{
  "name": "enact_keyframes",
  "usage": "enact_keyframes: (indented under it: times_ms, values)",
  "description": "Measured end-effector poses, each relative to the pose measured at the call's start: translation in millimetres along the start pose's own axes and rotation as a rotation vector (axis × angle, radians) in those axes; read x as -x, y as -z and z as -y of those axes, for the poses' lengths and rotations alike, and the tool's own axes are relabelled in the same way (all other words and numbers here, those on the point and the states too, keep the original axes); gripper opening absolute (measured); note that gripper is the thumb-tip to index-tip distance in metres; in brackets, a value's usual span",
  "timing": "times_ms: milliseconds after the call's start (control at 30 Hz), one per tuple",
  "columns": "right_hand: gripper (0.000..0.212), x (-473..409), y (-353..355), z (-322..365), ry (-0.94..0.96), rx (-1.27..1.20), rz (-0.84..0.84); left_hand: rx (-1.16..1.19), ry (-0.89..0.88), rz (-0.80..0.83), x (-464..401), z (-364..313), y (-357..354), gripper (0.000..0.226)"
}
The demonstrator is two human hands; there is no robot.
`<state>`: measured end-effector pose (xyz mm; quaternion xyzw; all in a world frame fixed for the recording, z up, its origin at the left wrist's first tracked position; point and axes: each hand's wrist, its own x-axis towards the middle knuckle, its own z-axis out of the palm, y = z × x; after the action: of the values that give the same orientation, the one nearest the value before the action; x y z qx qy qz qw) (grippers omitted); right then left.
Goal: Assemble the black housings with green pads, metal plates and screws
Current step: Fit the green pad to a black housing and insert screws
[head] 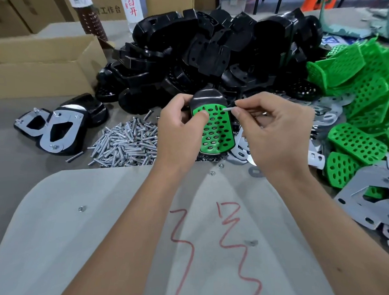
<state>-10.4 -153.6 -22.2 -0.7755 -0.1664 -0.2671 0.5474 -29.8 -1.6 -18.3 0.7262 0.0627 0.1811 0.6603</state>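
Housing (207,99) with green pad (216,130) gripped in left hand (181,129), screw (228,108) pinched by right hand (275,132).

Glossy black plastic housing (207,97), shiny metal screws (125,142), matt cardboard box (44,69)

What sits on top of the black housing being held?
A perforated green pad covers the black housing, with the left hand thumb pressing it. The housing's surface beneath the pad is hidden.

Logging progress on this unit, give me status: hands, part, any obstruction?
Left hand grips housing, thumb on green pad. Right hand pinches screw, tip at the pad's upper holes. Nothing blocking.
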Motion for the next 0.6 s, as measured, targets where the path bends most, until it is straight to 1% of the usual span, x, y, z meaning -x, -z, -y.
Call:
enact_keyframes:
  times_ms: [233,433,600]
  values:
    - [0.008,-1.0,2.5,0.7,-0.008,0.003,-0.006,-0.082,-0.136,0.031,2.5,-0.1,-0.7,0.020]
    - [0.006,-2.6,6.1,3.4,0.130,0.148,-0.048,-0.127,-0.233,0.043,6.3,-0.4,-3.6,0.014]
    - [0.004,-5.5,9.3,5.6,0.216,0.231,-0.014,-0.111,-0.236,0.037,7.8,1.6,-4.0,0.016]
